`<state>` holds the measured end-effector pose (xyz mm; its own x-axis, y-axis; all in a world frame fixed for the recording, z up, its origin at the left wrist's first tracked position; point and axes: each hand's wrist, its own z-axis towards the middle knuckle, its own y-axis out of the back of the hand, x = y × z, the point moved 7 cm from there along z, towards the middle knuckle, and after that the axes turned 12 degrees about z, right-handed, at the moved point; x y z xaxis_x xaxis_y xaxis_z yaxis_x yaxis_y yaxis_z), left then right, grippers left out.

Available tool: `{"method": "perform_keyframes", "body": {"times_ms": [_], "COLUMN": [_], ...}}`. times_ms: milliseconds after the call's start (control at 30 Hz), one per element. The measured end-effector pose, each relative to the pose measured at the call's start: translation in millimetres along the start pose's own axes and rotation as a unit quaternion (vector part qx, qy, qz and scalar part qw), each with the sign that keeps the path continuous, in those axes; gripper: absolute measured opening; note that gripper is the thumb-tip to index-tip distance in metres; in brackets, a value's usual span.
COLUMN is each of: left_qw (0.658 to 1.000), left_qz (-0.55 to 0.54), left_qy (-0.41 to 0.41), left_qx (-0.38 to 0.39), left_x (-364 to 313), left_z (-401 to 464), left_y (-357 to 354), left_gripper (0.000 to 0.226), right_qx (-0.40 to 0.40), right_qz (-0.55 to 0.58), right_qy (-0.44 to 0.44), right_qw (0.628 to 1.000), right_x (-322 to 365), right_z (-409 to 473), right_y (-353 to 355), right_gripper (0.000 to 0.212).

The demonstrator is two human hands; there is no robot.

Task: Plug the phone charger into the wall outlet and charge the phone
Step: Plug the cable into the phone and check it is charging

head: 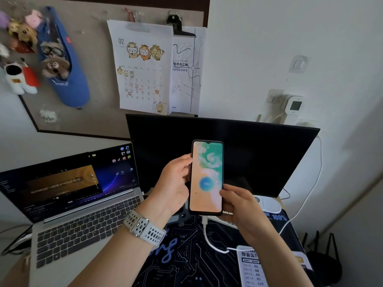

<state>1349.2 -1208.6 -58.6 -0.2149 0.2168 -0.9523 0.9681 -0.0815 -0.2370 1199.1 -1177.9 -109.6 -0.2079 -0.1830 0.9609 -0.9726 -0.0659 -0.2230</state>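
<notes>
Phone (pixel 206 177) sits upright between both hands, above the desk mat (pixel 186 255). Left hand (pixel 174 183) grips its side; right hand (pixel 238 206) pinches the bottom corner. White cable (pixel 209 239) is plugged in — thin and bendy. Glass screen glows, a round blue badge says 100. Wall plug (pixel 275 98) looks in place — job seems nearly done.

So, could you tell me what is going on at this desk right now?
A person is holding a phone upright in both hands, the left hand gripping its left edge and the right hand its lower right corner. A white cable is plugged into the phone's bottom, and the lit screen shows 100%. The cable runs off right toward the wall outlet behind the dark monitor.
</notes>
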Motion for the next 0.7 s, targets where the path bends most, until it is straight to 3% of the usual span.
{"method": "perform_keyframes", "body": {"times_ms": [200, 433, 600, 700], "left_qw": [1.0, 0.998, 0.992, 0.988], "left_qz": [0.017, 0.026, 0.041, 0.037], "left_qy": [0.006, 0.046, 0.107, 0.143], "left_qx": [-0.021, -0.039, -0.049, -0.048], "left_x": [29, 76, 122, 148], "left_z": [13, 26, 30, 28], "left_y": [9, 19, 25, 25], "left_gripper": [0.05, 0.023, 0.025, 0.026], "right_qx": [-0.004, 0.009, -0.022, -0.054], "right_qz": [-0.032, -0.038, -0.044, -0.11], "right_qy": [0.009, -0.053, -0.109, -0.121], "right_qw": [0.999, 0.998, 0.993, 0.985], "right_x": [-18, -65, -113, -136], "right_z": [2, 8, 9, 7], "right_y": [-2, 1, 8, 15], "right_gripper": [0.054, 0.065, 0.069, 0.072]}}
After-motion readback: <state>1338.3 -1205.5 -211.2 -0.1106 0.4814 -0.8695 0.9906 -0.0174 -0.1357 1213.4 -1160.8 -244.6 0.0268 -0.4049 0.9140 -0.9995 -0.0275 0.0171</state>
